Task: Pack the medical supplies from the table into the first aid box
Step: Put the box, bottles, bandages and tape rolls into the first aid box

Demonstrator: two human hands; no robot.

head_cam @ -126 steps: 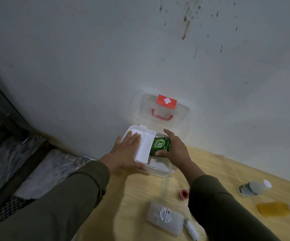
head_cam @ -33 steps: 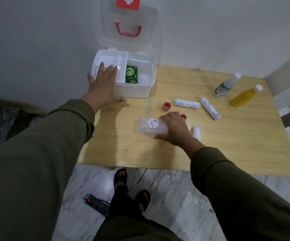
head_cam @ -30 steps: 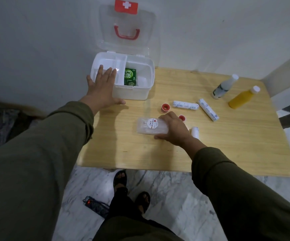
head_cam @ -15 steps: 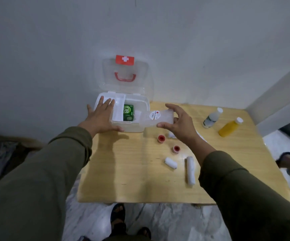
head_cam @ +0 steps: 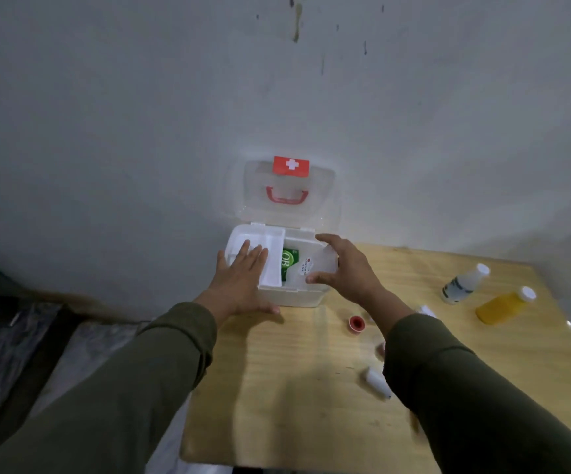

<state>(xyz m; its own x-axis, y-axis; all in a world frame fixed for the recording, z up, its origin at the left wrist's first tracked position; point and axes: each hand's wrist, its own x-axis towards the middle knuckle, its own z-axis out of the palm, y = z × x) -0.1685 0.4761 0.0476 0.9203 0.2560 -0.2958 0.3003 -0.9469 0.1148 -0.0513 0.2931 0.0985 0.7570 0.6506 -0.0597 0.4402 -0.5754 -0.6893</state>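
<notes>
Over one box [head_cam: 287, 297], left hand [head_cam: 243, 278] lies flat, right hand [head_cam: 349, 271] grips one packet [head_cam: 315, 265].

Both hands at the first aid box [head_cam: 291, 297].
Left hand [head_cam: 241, 278] flat on its left rim; right hand [head_cam: 344, 270] curled, gripping above its right side.
</notes>
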